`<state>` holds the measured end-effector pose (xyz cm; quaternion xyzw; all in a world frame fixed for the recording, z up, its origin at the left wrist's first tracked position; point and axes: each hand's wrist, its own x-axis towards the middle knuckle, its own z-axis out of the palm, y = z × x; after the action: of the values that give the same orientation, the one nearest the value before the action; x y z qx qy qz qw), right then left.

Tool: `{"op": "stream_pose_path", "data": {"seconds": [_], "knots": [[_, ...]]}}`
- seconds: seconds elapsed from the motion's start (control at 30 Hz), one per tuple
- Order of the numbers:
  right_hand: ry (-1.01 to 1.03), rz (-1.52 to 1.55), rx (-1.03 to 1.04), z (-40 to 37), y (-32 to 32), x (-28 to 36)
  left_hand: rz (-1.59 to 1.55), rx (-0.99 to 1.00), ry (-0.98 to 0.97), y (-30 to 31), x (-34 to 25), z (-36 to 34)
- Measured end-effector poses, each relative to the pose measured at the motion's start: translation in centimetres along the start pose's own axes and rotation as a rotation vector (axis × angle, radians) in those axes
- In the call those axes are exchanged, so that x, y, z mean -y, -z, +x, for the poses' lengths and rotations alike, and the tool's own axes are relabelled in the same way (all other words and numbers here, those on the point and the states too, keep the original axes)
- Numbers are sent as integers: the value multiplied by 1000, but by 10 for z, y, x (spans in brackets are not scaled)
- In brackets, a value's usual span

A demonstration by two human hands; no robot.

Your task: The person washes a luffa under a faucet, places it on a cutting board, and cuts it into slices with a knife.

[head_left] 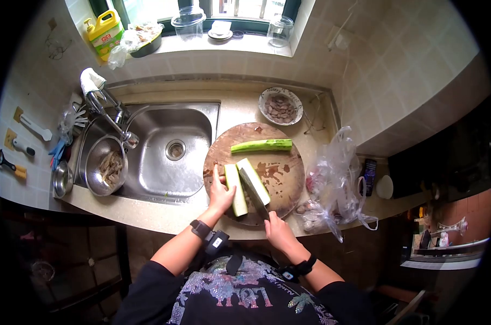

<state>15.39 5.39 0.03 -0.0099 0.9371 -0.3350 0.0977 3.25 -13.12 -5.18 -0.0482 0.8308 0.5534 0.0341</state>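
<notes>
A round wooden cutting board [283,200] carries lengthwise-cut zucchini. My left hand [220,194] is at the left zucchini piece [235,189], fingers along its left edge and thumb over it, its pale cut face turned up. In my right hand [280,234] is a kitchen knife [252,187], gripped by the handle near the board's front edge. The blade points away from me and lies over the right zucchini piece [259,181], which also shows pale flesh. Farther back on the board rests a green-skinned zucchini length [261,145]. Wet brown patches mark the board.
Left of the board is a steel sink [158,176] with a faucet [112,119] and a strainer [105,165] holding greyish food. A patterned bowl [280,106] of sliced meat stands behind the board. Clear plastic bags [335,187] crowd its right side.
</notes>
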Motion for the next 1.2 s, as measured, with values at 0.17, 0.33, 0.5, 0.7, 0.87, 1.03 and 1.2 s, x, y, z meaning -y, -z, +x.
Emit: {"op": "stream_pose_path", "data": {"seconds": [0.17,0.33,0.5,0.7,0.87,1.03,1.2], "knots": [[-62,112,-8,-20,24,-8,-46,-79,-16,24,4,58],[-92,178,-61,-46,39,-13,280,-19,-216,30,-9,108],[-141,308,-198,-61,58,-12,570,84,-858,13,-49,77],[-310,448,-204,-57,64,-31,848,833,-887,-13,-58,68],[-234,332,-264,-39,60,-40,920,874,-880,-1,-69,54],[-128,114,-291,-26,58,-33,858,789,-916,-5,-42,55],[-44,48,-245,-19,59,-36,712,666,-1020,-22,-39,40]]}}
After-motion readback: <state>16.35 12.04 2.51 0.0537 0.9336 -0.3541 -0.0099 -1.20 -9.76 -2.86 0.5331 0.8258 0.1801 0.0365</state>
